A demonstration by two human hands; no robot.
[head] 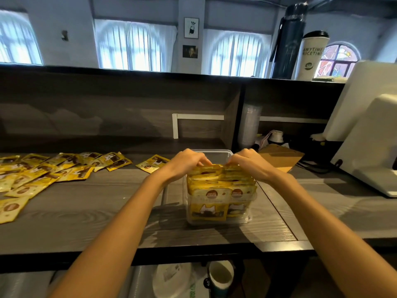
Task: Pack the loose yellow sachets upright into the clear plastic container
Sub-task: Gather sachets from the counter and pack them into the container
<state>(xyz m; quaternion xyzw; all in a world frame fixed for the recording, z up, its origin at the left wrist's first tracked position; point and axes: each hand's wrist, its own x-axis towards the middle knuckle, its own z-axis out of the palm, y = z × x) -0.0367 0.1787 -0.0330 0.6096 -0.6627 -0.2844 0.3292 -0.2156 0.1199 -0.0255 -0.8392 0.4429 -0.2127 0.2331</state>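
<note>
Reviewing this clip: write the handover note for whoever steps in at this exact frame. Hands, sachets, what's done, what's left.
Left hand: fingers curled over the tops of the packed sachets, at the far end of the row.
Right hand: the same, beside it.
Clear container: on the counter straight ahead, with room showing at its far end.
Done: the near part is filled with upright sachets.
Left: loose sachets lie flat on the counter to the left; a lone sachet lies nearest the container.

Yellow sachets, grey wood-grain counter
</note>
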